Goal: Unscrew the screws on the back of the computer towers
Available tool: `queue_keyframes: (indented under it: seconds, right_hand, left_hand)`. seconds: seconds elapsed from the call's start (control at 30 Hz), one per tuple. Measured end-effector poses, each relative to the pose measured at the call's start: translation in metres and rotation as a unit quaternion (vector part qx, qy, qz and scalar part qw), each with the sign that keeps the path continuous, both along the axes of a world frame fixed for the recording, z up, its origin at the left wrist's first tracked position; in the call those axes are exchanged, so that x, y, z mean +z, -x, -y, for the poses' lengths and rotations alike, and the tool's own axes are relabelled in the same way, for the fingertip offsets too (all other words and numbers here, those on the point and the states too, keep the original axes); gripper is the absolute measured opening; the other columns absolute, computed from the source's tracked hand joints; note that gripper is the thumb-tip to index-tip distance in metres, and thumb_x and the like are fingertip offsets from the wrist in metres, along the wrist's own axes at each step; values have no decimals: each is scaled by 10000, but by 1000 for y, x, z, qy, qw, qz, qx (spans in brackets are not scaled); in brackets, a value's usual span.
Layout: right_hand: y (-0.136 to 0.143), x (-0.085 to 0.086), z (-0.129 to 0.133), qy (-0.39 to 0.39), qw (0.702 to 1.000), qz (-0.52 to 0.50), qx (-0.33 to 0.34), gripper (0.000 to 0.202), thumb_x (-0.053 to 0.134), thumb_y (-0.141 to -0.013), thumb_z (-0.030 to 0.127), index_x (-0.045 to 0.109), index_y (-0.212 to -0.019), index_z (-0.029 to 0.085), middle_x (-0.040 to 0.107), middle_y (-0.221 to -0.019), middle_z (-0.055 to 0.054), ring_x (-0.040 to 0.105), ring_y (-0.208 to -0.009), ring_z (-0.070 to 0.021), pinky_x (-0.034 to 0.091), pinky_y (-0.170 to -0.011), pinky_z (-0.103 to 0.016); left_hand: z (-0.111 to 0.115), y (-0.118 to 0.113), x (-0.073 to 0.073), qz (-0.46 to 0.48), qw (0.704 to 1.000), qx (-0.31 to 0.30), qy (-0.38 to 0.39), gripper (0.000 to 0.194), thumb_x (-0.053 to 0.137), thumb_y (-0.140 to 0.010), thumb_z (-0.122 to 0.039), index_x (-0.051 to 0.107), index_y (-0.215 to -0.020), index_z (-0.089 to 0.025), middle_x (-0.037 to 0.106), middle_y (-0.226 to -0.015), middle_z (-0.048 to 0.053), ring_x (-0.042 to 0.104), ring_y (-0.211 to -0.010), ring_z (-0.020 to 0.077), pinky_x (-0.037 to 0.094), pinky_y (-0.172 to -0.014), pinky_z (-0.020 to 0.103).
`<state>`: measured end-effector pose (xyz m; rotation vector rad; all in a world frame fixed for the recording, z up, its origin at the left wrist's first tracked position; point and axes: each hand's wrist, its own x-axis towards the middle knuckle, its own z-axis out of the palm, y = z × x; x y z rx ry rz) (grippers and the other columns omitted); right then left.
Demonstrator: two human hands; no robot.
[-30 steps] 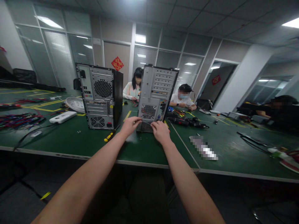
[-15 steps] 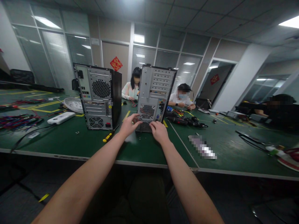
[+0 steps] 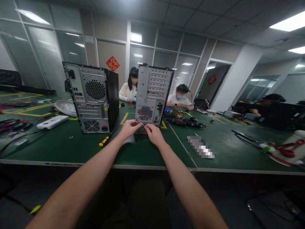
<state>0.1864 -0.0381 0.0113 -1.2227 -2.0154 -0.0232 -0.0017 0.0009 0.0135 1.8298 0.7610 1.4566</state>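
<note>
My left hand and my right hand meet in front of the lower back of a grey computer tower. Both are closed in a pinch on a thin, light strip that spans the gap between the fingertips; its exact kind is too small to tell. The tower stands upright with its vents, slots and ports facing me, and my fingers cover part of its bottom edge. Left of it a second computer tower stands upright. A yellow and black screwdriver lies beside my left wrist.
On the green table are a white power strip, loose coloured cables, small screws, black cables and a blurred flat object. Two people sit across the table; another person is far right.
My hands have come closer together and slightly lower, with less of the strip showing between them. The whole view has shifted a little, so the towers and table appear further left.
</note>
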Motion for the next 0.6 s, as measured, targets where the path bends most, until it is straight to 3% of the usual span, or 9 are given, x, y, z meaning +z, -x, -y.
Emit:
queue_keyframes:
  seconds: [0.1, 0.2, 0.3, 0.4, 0.53, 0.6]
  right_hand:
    - [1, -1, -1, 3, 1000, -14, 20, 141, 575, -995, 330, 668, -1037, 233, 690, -975, -26, 625, -901, -180, 450, -846, -280]
    - [2, -2, 0, 13, 1000, -12, 15, 185, 698, -907, 296, 638, -1069, 229, 705, -1022, -31, 635, -910, -185, 458, -836, -280]
    - [3, -2, 1, 33, 999, 23, -24, 96, 675, -925, 295, 620, -969, 230, 707, -934, -31, 636, -851, -196, 439, -772, -282]
    - [2, -1, 3, 42, 997, 39, -58, 143, 615, -978, 384, 592, -940, 248, 686, -835, -16, 623, -766, -199, 401, -702, -279]
    - [-6, 4, 4, 4, 997, 4, -73, 197, 616, -972, 440, 555, -912, 263, 660, -797, 5, 601, -722, -190, 380, -671, -272]
    - [-16, 8, 1, -21, 993, -26, -115, 264, 632, -957, 484, 530, -858, 261, 619, -736, 15, 560, -675, -183, 362, -644, -272]
  left_hand:
    - [2, 0, 2, 12, 1000, 11, -5, 422, 779, -765, -560, 729, -745, -142, 686, -646, 34, 591, -598, 145, 453, -559, 258]
    - [1, 1, 3, 18, 999, 25, -11, 417, 763, -784, -562, 713, -724, -152, 648, -604, 20, 582, -580, 143, 449, -544, 256]
    - [0, 2, 5, 24, 999, 33, -18, 416, 753, -794, -568, 714, -740, -157, 637, -595, 15, 580, -575, 142, 451, -542, 259]
    - [2, 2, 6, 27, 999, 38, -21, 418, 754, -793, -574, 728, -769, -158, 645, -597, 17, 572, -563, 141, 448, -540, 267]
    - [3, 5, 6, 40, 998, 39, -24, 459, 720, -810, -612, 738, -754, -157, 634, -584, 14, 528, -518, 126, 437, -544, 283]
    - [-2, 9, 5, 74, 995, 63, -23, 524, 622, -872, -648, 715, -698, -163, 596, -553, 11, 516, -515, 125, 439, -564, 288]
